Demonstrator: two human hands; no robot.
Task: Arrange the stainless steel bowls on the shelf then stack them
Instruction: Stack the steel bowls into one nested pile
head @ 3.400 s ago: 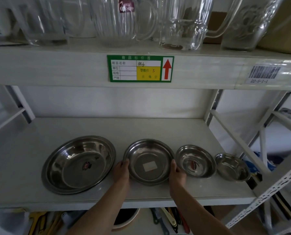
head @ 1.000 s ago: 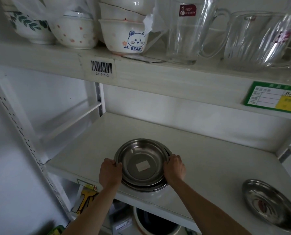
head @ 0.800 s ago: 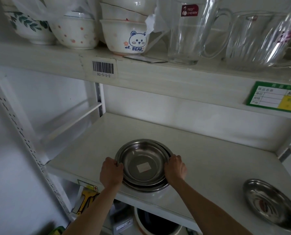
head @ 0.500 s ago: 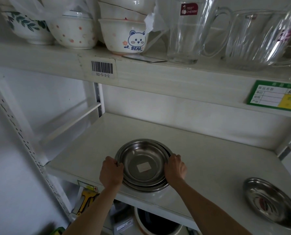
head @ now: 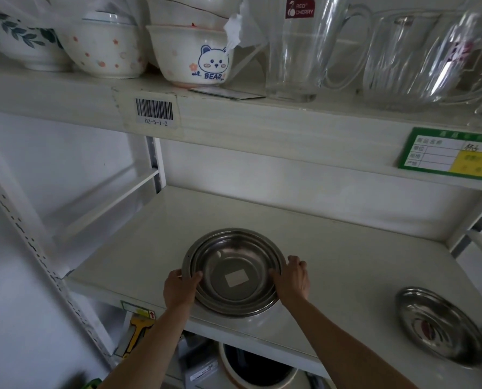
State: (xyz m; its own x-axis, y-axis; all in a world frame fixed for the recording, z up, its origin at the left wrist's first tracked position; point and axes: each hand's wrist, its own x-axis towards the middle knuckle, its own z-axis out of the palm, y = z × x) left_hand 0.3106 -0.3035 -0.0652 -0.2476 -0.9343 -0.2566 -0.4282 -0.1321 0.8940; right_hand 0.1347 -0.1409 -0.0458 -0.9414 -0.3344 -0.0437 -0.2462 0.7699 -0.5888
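Two hands [head: 181,287] [head: 292,279] hide nested bowls' [head: 234,272] sides; frame crops another bowl [head: 439,327].

We see silver-grey stainless steel bowls [head: 234,272], the inner one bearing a pale square sticker [head: 236,278], on a white shelf [head: 332,248]. Above, a white bowl [head: 190,56] shows a blue bear and the word "BEAR"; another [head: 103,49] has pink dots; a third [head: 18,40] carries dark green leaves. A green-and-yellow price tag [head: 456,154] hangs at right.
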